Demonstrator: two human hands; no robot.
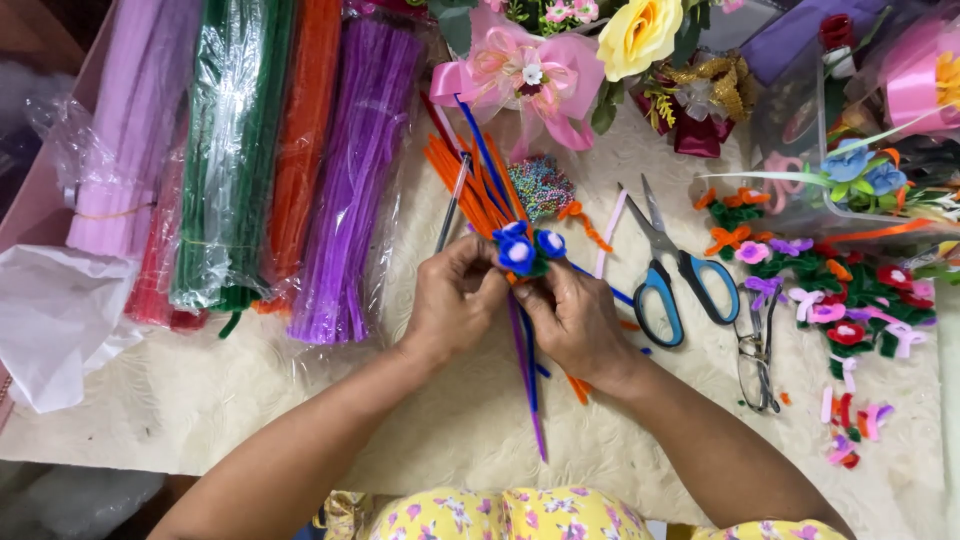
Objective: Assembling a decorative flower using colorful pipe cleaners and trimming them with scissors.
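A cream, textured cloth (200,400) is covering the bench and taking up nearly the whole view. At its centre the left hand (455,300) and the right hand (575,315) are both closing their fingers around a small blue pipe-cleaner flower bunch (527,250), pinching it between them just above the cloth; its purple and blue stems are trailing toward six o'clock. Loose orange pipe cleaners (470,185) are fanning out at twelve o'clock of the hands. At nine to eleven o'clock, bagged pipe-cleaner bundles in pink, green, orange and purple (350,170) are lying side by side. Blue-handled scissors (665,275) are resting at three o'clock, with eyeglasses (757,355) just beyond them and small finished flowers (850,300) scattering farther right. A pink ribbon bow (525,75) and a yellow artificial rose (638,35) are sitting at twelve o'clock, along the far edge.
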